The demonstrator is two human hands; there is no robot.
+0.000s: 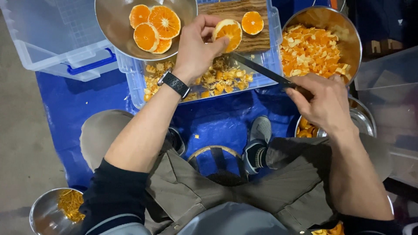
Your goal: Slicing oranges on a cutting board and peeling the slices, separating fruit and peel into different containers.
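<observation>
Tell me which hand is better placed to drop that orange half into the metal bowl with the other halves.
The left hand. Its fingers already hold the orange half just beside the metal bowl. The right hand is farther off and grips the knife.

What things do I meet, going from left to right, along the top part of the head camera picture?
Empty clear plastic box → metal bowl of orange halves → left hand holding an orange half → orange half on the wooden board → metal pot of peel pieces.

Bowl of halves (pixel 114 21) left of cutting board (pixel 252 41), board atop bin of peels (pixel 270 69)
</observation>
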